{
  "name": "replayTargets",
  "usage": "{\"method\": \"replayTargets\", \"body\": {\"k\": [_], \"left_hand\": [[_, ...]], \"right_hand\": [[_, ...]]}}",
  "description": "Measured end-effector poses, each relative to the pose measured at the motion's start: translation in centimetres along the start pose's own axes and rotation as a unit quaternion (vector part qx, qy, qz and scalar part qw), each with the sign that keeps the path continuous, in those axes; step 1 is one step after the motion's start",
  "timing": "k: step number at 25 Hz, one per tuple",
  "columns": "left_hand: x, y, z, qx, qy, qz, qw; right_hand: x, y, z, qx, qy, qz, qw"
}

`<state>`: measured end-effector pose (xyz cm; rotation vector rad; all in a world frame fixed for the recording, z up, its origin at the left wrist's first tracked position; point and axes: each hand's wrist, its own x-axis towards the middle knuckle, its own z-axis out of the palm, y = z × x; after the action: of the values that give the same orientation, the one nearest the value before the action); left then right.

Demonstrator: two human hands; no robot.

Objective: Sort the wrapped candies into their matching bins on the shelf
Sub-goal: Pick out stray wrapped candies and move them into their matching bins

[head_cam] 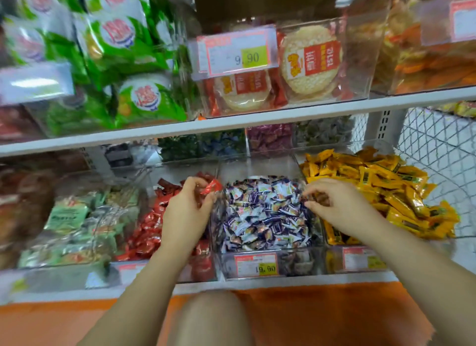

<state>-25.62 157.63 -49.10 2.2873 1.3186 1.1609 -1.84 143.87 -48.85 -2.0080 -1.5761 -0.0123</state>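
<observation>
- A bare knee (208, 320) shows at the bottom edge, over a smooth orange floor (322, 317).
- The flat white front lip of the lower shelf (257, 285) carries a row of clear, hard plastic bins, and a paper price tag (256, 265) reading 19.90 is fixed to the middle one.
- The middle bin (296, 262) is filled with small pillow-shaped candies (265, 211) in crinkled purple-and-white wrappers.
- The left hand (188, 209) is over the bin just to the left, where glossy red twist-wrapped sweets (149, 224) are heaped. Its thumb and fingertips pinch one red candy (212, 186) above the wall between the red and purple bins.
- The right hand (334, 204) is over the right rim of the purple bin with its fingers curled inward. Something dark sits between them, but I cannot tell whether it is gripped.
- The right bin overflows with oblong yellow foil bars (381, 191), shiny and flat-ended.
- The far left bin holds pale green and silver packets (77, 222), which are blurred.
- Behind, a back row of smaller bins holds dark green (177, 147), blue (221, 142), magenta (270, 137) and grey-green sweets (322, 130).
- White diamond wire mesh (438, 144) closes the right side.
- On the upper shelf (257, 116) stand puffy green bags (144, 98) and round, bumpy rice crackers (310, 59) in clear wrap with red labels.
</observation>
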Motion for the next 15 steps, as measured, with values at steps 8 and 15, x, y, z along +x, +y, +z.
{"method": "replayTargets", "body": {"k": [8,15], "left_hand": [[0.4,-2.8,0.1,0.037,-0.036,-0.049,0.997],[-0.2,5.7,2.3,-0.034,-0.059,0.13,0.989]], "right_hand": [[0.0,0.7,-0.1,0.083,0.008,0.002,0.997],[-1.5,2.7,-2.6,0.072,-0.015,0.036,0.997]]}}
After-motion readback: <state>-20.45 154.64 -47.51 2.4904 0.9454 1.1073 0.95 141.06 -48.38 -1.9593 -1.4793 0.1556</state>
